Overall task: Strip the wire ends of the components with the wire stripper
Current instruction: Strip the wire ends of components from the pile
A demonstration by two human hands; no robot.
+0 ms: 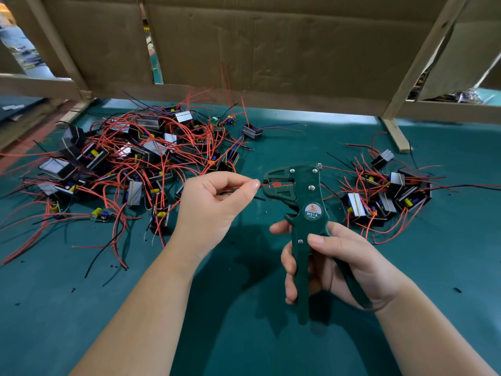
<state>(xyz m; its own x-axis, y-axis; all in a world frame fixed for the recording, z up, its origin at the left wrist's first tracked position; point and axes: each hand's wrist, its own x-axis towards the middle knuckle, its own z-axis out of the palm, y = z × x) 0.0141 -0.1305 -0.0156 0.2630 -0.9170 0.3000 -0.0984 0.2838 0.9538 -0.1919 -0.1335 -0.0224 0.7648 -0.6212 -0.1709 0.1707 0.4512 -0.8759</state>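
Left hand: your left hand (214,202) pinches the thin red wire (245,186), feeding its end straight into the head.
Right hand: your right hand (333,264) grips the dark green wire stripper (303,213), ready to squeeze.

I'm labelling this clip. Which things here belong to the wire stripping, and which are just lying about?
Job:
wire stripper, gripped by the right hand
red wire, pinched by the left hand, its end at the stripper's head
left component pile
right component pile

Lying about:
cardboard sheets
wooden frame
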